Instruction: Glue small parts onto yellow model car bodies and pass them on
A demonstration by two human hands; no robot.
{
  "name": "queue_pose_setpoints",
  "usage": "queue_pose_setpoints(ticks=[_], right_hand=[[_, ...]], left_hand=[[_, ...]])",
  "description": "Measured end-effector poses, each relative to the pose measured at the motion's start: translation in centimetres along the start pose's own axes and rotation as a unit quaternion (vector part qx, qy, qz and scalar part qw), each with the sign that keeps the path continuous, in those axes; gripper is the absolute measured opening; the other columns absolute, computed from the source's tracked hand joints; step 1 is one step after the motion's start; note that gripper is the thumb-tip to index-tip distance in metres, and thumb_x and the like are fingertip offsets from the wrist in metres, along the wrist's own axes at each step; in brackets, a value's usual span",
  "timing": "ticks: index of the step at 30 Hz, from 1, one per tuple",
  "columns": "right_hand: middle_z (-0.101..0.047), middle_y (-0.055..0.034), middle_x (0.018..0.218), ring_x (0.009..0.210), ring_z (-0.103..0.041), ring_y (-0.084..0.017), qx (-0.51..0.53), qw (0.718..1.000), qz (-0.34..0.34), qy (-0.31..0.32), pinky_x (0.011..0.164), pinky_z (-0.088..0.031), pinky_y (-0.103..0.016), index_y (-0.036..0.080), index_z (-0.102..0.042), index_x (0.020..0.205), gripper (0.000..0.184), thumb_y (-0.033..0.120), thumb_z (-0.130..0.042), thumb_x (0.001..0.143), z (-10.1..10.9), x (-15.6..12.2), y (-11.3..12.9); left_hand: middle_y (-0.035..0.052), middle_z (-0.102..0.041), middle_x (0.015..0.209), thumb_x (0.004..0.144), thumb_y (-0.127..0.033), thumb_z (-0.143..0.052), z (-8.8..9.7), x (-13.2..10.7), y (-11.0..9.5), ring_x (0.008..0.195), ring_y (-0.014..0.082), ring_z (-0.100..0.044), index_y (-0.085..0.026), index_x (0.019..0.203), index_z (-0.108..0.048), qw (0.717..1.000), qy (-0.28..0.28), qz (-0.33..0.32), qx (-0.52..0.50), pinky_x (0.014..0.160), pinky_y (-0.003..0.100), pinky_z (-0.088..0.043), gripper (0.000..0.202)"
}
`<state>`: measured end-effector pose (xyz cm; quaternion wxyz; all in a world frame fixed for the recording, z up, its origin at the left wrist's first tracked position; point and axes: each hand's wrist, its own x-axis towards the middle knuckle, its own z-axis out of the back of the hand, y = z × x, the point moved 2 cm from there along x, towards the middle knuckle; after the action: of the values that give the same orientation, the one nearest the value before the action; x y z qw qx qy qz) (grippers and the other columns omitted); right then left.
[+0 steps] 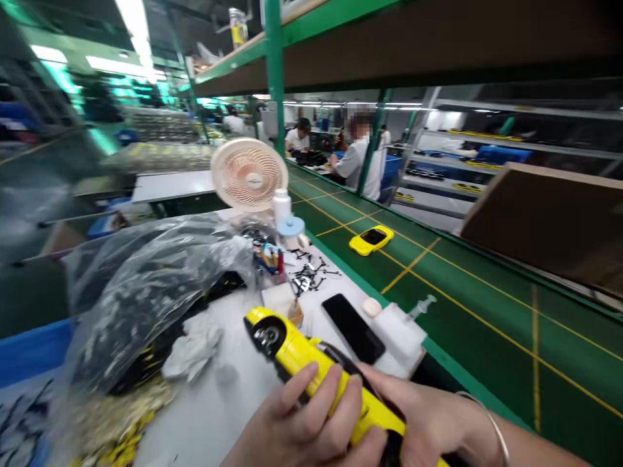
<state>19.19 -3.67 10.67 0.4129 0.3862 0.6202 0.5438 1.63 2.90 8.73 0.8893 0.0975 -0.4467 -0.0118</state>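
Note:
A yellow toy car point(296, 350) with black trim is held tilted on its side above the white worktop point(209, 415). The fingers of my left hand point(316, 415) wrap over its near side. From the right, my right hand point(418, 408) grips the car's upper side and rear, its fingers partly hidden behind the body. A wheel shows in the front wheel arch. Just beyond the car lies a dark-screened phone point(353, 327). A crumpled white cloth point(195, 347) rests to the left of the car.
A green conveyor belt point(467, 305) with yellow lines runs along the right, carrying another yellow car body point(372, 240). A fan point(250, 175), small black parts point(311, 272), a syringe point(422, 306) and a large plastic bag point(160, 279) stand around. Co-workers point(357, 162) sit beyond.

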Motion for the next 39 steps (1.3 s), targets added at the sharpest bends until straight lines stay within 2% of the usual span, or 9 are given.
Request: queue_pose_setpoints(ticks=[4,7,11,16,19,21,28,35,39], right_hand=[[-0.061,-0.0082,0.128,0.116,-0.062,-0.028,0.005,0.993,0.076,-0.085,0.089,-0.056,-0.041,0.029,-0.039,0.146,0.081,0.049,-0.073,0.075,0.2,0.0,-1.6],[-0.047,-0.0114,0.146,0.127,-0.053,-0.031,-0.089,0.965,0.123,-0.214,0.094,-0.054,-0.047,0.029,-0.027,0.151,0.085,0.043,-0.068,0.079,0.4,0.6,-3.5],[-0.034,-0.0188,0.153,0.135,-0.044,-0.035,-0.278,0.869,0.170,-0.373,0.102,-0.050,-0.053,0.018,-0.023,0.151,0.087,0.031,-0.066,0.076,0.0,2.3,-3.6],[-0.040,-0.0193,0.147,0.131,-0.046,-0.038,-0.435,0.775,0.165,-0.426,0.106,-0.043,-0.060,0.018,-0.019,0.152,0.098,0.035,-0.073,0.072,-0.2,3.3,-2.7],[-0.040,-0.0191,0.144,0.131,-0.042,-0.039,-0.537,0.689,0.196,-0.446,0.105,-0.041,-0.064,0.016,-0.022,0.152,0.095,0.030,-0.070,0.072,-0.1,3.2,-2.4],[-0.040,-0.0206,0.143,0.131,-0.041,-0.040,-0.569,0.654,0.215,-0.450,0.103,-0.041,-0.064,0.015,-0.021,0.152,0.095,0.028,-0.068,0.071,-0.2,3.3,-2.2],[-0.040,-0.0248,0.140,0.127,-0.045,-0.042,-0.606,0.610,0.242,-0.449,0.097,-0.044,-0.064,0.014,-0.021,0.153,0.095,0.031,-0.070,0.073,-0.6,3.7,-1.8],[-0.039,-0.0261,0.141,0.124,-0.045,-0.041,-0.603,0.609,0.239,-0.456,0.092,-0.045,-0.064,0.014,-0.021,0.153,0.078,0.025,-0.055,0.083,-0.4,3.3,-1.8],[-0.039,-0.0256,0.140,0.124,-0.045,-0.041,-0.612,0.595,0.244,-0.461,0.093,-0.044,-0.063,0.014,-0.020,0.153,0.083,0.029,-0.059,0.081,-0.4,3.0,-1.5]], left_hand=[[-0.0062,-0.062,0.133,0.092,-0.019,-0.057,0.5,1.4,1.0,0.130,0.0154,-0.044,-0.030,0.112,-0.065,0.998,0.033,0.040,0.047,0.124,0.048,-0.013,0.024],[-0.0029,-0.060,0.139,0.098,-0.029,-0.046,1.0,1.6,1.0,0.132,0.0171,-0.043,-0.026,0.112,-0.067,0.996,0.019,0.078,0.033,0.124,0.051,-0.010,0.025],[-0.0027,-0.063,0.134,0.097,-0.029,-0.049,1.2,0.7,0.8,0.133,0.0156,-0.043,-0.026,0.108,-0.068,0.996,0.009,0.074,0.051,0.125,0.049,-0.009,0.023],[-0.0061,-0.072,0.117,0.087,-0.025,-0.065,1.7,-0.2,0.8,0.127,0.0141,-0.053,-0.030,0.101,-0.067,0.995,0.017,0.092,0.041,0.124,0.043,-0.019,0.015],[0.0012,-0.074,0.116,0.087,-0.023,-0.063,1.8,-0.4,1.2,0.123,0.0170,-0.057,-0.023,0.101,-0.065,0.989,-0.016,0.138,0.046,0.121,0.046,-0.026,0.014],[0.0069,-0.073,0.119,0.086,-0.023,-0.062,1.5,-0.4,1.4,0.127,0.0188,-0.055,-0.020,0.104,-0.062,0.984,-0.029,0.165,0.065,0.120,0.047,-0.026,0.018],[0.0148,-0.070,0.122,0.085,-0.024,-0.061,0.0,-0.7,1.0,0.140,0.0176,-0.040,-0.011,0.108,-0.058,0.984,-0.018,0.165,0.068,0.123,0.047,-0.014,0.026],[0.0043,-0.069,0.127,0.085,-0.018,-0.060,-2.3,-1.5,-0.3,0.132,0.0160,-0.050,-0.019,0.090,-0.065,0.995,-0.057,0.048,0.070,0.123,0.049,-0.014,0.007],[0.0027,-0.072,0.120,0.084,-0.017,-0.064,-2.1,-1.4,-0.6,0.131,0.0147,-0.051,-0.020,0.089,-0.062,0.993,-0.074,0.071,0.060,0.123,0.047,-0.017,0.006]])
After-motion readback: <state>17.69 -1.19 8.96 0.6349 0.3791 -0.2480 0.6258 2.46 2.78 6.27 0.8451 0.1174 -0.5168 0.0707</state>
